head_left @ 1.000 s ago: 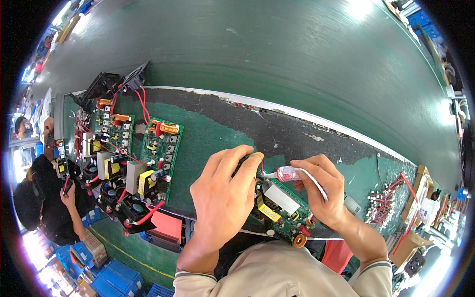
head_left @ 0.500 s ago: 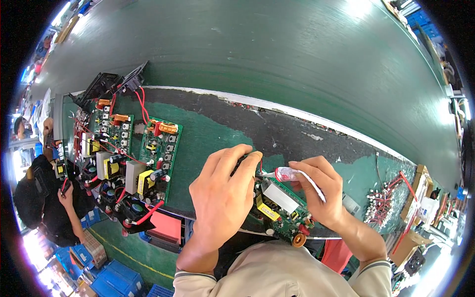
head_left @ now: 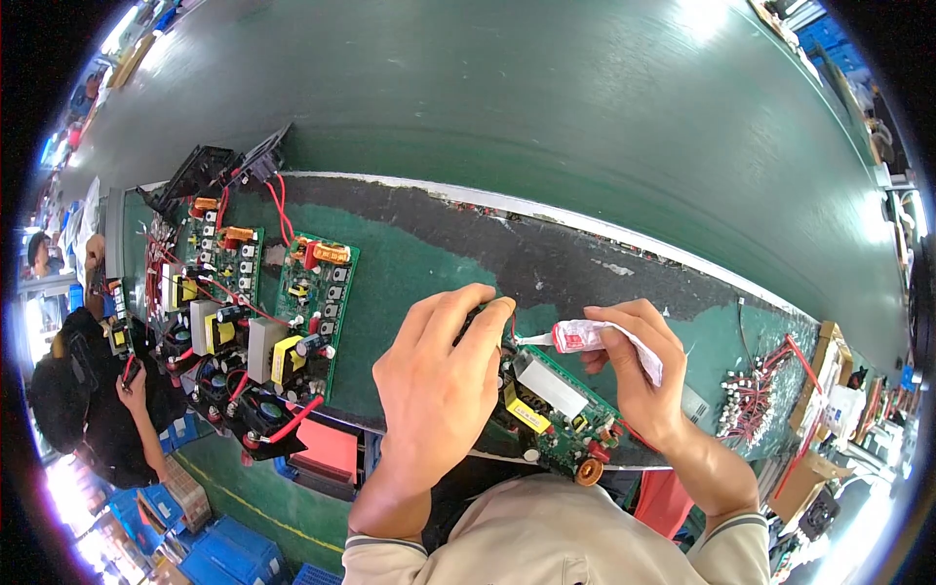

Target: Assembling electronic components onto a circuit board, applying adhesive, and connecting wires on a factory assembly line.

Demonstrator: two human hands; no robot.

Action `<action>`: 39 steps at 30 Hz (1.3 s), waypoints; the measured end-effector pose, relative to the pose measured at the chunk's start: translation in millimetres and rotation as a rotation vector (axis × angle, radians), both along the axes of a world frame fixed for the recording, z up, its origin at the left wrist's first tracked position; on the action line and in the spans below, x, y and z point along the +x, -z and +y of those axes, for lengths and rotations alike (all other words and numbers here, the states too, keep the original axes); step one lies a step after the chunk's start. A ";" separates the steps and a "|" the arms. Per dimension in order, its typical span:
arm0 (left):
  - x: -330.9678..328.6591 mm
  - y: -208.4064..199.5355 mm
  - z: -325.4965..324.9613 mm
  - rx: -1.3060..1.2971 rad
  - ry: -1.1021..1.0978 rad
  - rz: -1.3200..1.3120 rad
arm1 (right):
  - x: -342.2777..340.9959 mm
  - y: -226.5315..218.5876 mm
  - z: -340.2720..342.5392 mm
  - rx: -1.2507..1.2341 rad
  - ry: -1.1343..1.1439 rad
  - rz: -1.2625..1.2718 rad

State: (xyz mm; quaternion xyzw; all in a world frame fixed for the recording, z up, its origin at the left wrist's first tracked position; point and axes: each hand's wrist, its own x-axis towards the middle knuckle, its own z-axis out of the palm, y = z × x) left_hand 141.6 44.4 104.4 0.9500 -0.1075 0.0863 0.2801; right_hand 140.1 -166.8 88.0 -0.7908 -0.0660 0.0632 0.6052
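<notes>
My right hand [head_left: 645, 363] is closed around a squeezed white-and-red glue tube [head_left: 577, 336]. The tube's pale nozzle points left, its tip close to a thin red wire beside my left fingertips. My left hand [head_left: 434, 375] bends over the far left end of a green circuit board [head_left: 564, 444], fingers pinched round a dark part mostly hidden beneath them. That board lies at the bench's near edge and carries a pale heat sink [head_left: 552, 384], a yellow transformer [head_left: 527, 413] and a copper coil [head_left: 589, 472].
Several populated circuit boards [head_left: 336, 292] stand to the left, wired to black plastic panels [head_left: 255, 156]. Small red-wired connectors [head_left: 751, 402] are heaped on the right. A green surface [head_left: 546, 107] stretches beyond the pale ledge. Another person [head_left: 93, 400] works at far left.
The glue tube has turned in my right hand, showing more of its body and nozzle. My right hand has shifted slightly up and right; my left hand stays in place.
</notes>
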 end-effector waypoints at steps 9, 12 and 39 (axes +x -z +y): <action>-2.9 -0.5 3.2 -0.002 -0.001 0.004 | -1.5 2.6 4.2 -0.002 -0.011 0.014; -2.1 -4.3 1.0 -0.034 -0.032 0.009 | -1.2 4.7 6.9 -0.019 -0.029 0.002; -59.4 39.5 66.1 -0.859 -0.244 0.509 | -145.6 -8.8 -379.7 -0.794 0.499 0.084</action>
